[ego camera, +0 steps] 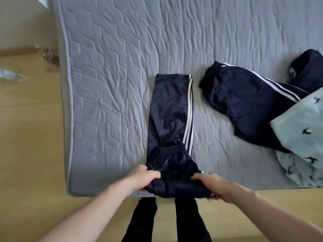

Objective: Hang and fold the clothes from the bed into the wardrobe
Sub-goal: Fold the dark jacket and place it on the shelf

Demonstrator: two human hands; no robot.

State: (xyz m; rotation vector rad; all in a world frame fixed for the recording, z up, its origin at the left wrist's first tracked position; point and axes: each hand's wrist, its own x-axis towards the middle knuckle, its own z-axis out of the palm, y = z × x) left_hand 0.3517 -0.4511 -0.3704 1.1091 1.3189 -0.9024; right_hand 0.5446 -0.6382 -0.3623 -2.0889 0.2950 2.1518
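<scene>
While navy track pants (170,119) lie on bed (108,75) | both hands' fingers (153,175) pinching waistband fold

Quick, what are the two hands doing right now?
Left hand: grips the near end of the navy track pants.
Right hand: grips the same end, opposite side.

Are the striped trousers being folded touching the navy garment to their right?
Apart. The head view shows bare grey mattress between the striped trousers and the navy garment.

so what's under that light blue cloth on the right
The crumpled navy garment runs under the light blue cloth, on the mattress. How far it extends beneath is hidden.
</scene>
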